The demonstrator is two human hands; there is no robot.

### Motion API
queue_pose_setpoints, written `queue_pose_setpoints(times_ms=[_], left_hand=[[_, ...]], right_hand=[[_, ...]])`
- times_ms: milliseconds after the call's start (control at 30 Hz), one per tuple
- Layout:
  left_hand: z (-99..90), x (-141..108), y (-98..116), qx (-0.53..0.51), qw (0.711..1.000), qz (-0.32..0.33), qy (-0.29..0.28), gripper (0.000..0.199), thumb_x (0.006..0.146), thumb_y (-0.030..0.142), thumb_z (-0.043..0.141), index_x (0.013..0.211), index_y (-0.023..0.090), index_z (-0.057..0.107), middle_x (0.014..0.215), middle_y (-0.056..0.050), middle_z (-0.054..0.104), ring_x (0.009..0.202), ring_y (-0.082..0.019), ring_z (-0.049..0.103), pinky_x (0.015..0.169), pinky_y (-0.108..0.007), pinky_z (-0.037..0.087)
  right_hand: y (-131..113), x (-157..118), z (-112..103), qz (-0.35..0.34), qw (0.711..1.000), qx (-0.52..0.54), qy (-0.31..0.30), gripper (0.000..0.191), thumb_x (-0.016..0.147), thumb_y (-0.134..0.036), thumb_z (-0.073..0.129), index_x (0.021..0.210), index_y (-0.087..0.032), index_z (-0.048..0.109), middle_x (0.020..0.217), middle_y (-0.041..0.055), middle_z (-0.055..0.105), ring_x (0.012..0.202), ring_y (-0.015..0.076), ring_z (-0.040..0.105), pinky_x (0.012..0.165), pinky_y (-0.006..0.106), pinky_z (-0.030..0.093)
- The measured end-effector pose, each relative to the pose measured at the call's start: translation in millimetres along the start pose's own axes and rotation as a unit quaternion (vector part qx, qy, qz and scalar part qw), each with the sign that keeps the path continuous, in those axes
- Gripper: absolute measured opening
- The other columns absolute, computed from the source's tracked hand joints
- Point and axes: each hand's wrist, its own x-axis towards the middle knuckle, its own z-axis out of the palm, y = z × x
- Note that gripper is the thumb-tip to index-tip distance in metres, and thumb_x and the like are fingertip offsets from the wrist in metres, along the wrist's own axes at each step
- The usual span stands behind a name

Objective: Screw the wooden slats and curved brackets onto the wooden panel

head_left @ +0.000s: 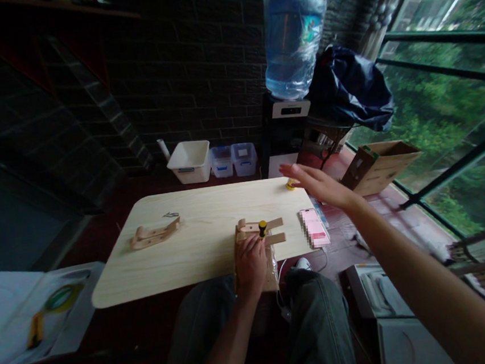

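Note:
A screwdriver (263, 226) with a yellow and black handle stands upright over a wooden assembly (279, 238) at the table's near edge. My left hand (252, 258) is closed around the screwdriver's lower part and rests against the wood; its fingertips are partly hidden. Under that assembly is a box-like block (272, 268) in clear, shiny wrapping. Raised over the table's right end, my right hand (318, 186) has its fingers stretched out and holds nothing. Just beyond it, partly covered by the fingers, is a small yellow object (291, 184).
On the pale table (207, 260) lie a second wooden assembly (155, 234), small dark metal pieces (171, 214) and a phone (314, 227). Plastic bins (189, 164) stand behind. A water dispenser (290, 108) and cardboard box (378, 169) are at back right; an open white case (72, 313) sits left.

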Motion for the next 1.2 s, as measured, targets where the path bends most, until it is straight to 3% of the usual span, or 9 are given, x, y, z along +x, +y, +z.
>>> queue_pose_setpoints(times_ms=[100, 200, 333, 433, 533, 700, 1000, 1200], left_hand=[[0.0, 0.1, 0.0, 0.0, 1.0, -0.001, 0.0, 0.018, 0.099, 0.023, 0.056, 0.1, 0.019, 0.074, 0.107, -0.01, 0.076, 0.108, -0.025, 0.069, 0.101, -0.046, 0.054], [-0.2, -0.2, -0.7, -0.003, 1.0, 0.0, -0.009, 0.018, 0.098, 0.021, 0.056, 0.102, 0.019, 0.074, 0.108, -0.011, 0.076, 0.109, -0.026, 0.069, 0.101, -0.047, 0.054], [-0.9, -0.4, -1.9, -0.01, 1.0, -0.002, -0.015, 0.019, 0.099, 0.022, 0.056, 0.104, 0.019, 0.074, 0.11, -0.011, 0.076, 0.11, -0.026, 0.069, 0.101, -0.048, 0.055], [-2.9, -0.1, -1.0, -0.012, 1.0, 0.002, -0.01, 0.02, 0.099, 0.02, 0.054, 0.107, 0.02, 0.073, 0.112, -0.01, 0.075, 0.111, -0.026, 0.069, 0.101, -0.049, 0.054], [-4.8, 0.1, 0.7, -0.023, 1.0, -0.006, -0.003, 0.02, 0.099, 0.021, 0.054, 0.107, 0.021, 0.072, 0.112, -0.009, 0.075, 0.109, -0.025, 0.069, 0.101, -0.049, 0.054], [-4.8, -0.4, 1.7, -0.037, 0.999, -0.022, -0.007, 0.017, 0.098, 0.024, 0.058, 0.107, 0.02, 0.072, 0.113, -0.01, 0.075, 0.112, -0.026, 0.068, 0.103, -0.048, 0.054], [-1.5, -3.3, -2.2, -0.014, 1.0, -0.026, -0.004, 0.019, 0.098, 0.02, 0.056, 0.112, 0.018, 0.069, 0.117, -0.011, 0.073, 0.113, -0.025, 0.068, 0.103, -0.047, 0.053], [-0.8, -4.4, -6.3, -0.001, 1.0, -0.012, -0.02, 0.019, 0.098, 0.02, 0.056, 0.113, 0.019, 0.069, 0.116, -0.01, 0.074, 0.111, -0.026, 0.068, 0.101, -0.049, 0.055]], right_hand=[[-2.7, -11.9, 27.9, -0.011, 0.996, -0.063, -0.064, 0.058, 0.101, -0.057, 0.046, 0.146, -0.02, 0.054, 0.145, 0.0134, 0.06, 0.125, 0.0244, 0.062, 0.103, 0.039, 0.051], [5.6, -16.9, 53.8, -0.04, 0.979, -0.164, -0.115, 0.059, 0.094, -0.042, 0.065, 0.147, -0.022, 0.052, 0.134, 0.0127, 0.067, 0.115, 0.0233, 0.067, 0.097, 0.034, 0.051], [6.3, -13.8, 79.2, -0.068, 0.948, -0.261, -0.172, 0.055, 0.096, -0.032, 0.063, 0.148, -0.022, 0.049, 0.125, 0.0124, 0.071, 0.112, 0.0236, 0.068, 0.095, 0.033, 0.048], [-0.6, -11.7, 90.8, -0.062, 0.921, -0.323, -0.211, 0.036, 0.098, -0.027, 0.057, 0.133, -0.019, 0.06, 0.113, 0.0129, 0.074, 0.103, 0.0239, 0.071, 0.083, 0.029, 0.049], [-6.5, -11.8, 96.7, -0.057, 0.903, -0.361, -0.225, 0.022, 0.1, -0.025, 0.053, 0.118, -0.017, 0.064, 0.106, 0.0141, 0.076, 0.098, 0.0243, 0.073, 0.074, 0.027, 0.048], [-9.0, -10.9, 99.5, -0.05, 0.895, -0.383, -0.223, 0.02, 0.1, -0.024, 0.05, 0.114, -0.015, 0.062, 0.103, 0.0152, 0.076, 0.095, 0.0255, 0.074, 0.07, 0.027, 0.047], [7.0, -8.8, 100.2, -0.012, 0.917, -0.345, -0.201, 0.024, 0.099, -0.032, 0.055, 0.115, -0.015, 0.06, 0.103, 0.0142, 0.076, 0.096, 0.0246, 0.073, 0.069, 0.026, 0.043], [8.5, -10.6, 101.7, 0.003, 0.916, -0.351, -0.196, 0.027, 0.1, -0.032, 0.053, 0.118, -0.014, 0.058, 0.106, 0.0165, 0.075, 0.096, 0.0254, 0.072, 0.07, 0.027, 0.043]])
